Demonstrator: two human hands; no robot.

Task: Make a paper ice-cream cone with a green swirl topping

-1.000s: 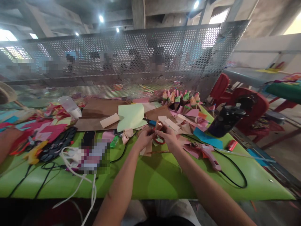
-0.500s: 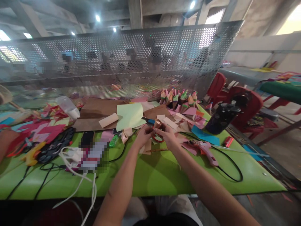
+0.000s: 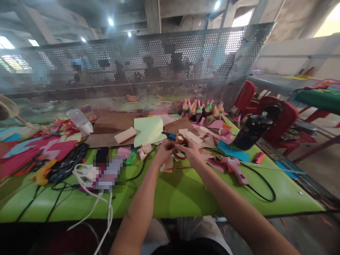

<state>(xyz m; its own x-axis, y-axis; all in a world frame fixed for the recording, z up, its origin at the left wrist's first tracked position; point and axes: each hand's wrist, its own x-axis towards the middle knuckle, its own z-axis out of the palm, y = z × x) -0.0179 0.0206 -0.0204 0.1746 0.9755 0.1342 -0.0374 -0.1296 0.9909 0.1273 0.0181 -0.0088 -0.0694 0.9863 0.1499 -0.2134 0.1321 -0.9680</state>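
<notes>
A small brown paper roll (image 3: 180, 138), possibly a cone, stands between my fingertips over the middle of the table. From its left side my left hand (image 3: 165, 153) pinches it, fingers bent. My right hand (image 3: 191, 150) closes on it from the right, with thumb and fingers near its lower part. Under the hands shows a red-orange loop (image 3: 180, 156), like a scissors handle. Just behind lies a dark-bladed tool with a blue part (image 3: 170, 135). A pencil (image 3: 180, 168) and brown paper scraps (image 3: 167, 164) lie in front of my hands.
Right of my hands are a pink glue gun (image 3: 233, 168), blue paper (image 3: 232, 151) and a black bottle (image 3: 252, 131). Several paper cones (image 3: 202, 109) stand behind. Pale green paper (image 3: 148, 131), a power strip with white cables (image 3: 87, 173) and a yellow glue gun (image 3: 44, 172) are leftward.
My view has shifted slightly, so the table things appear a little farther right. Another person's arm at the left edge has gone from view. Both hands keep hold of the paper roll.
</notes>
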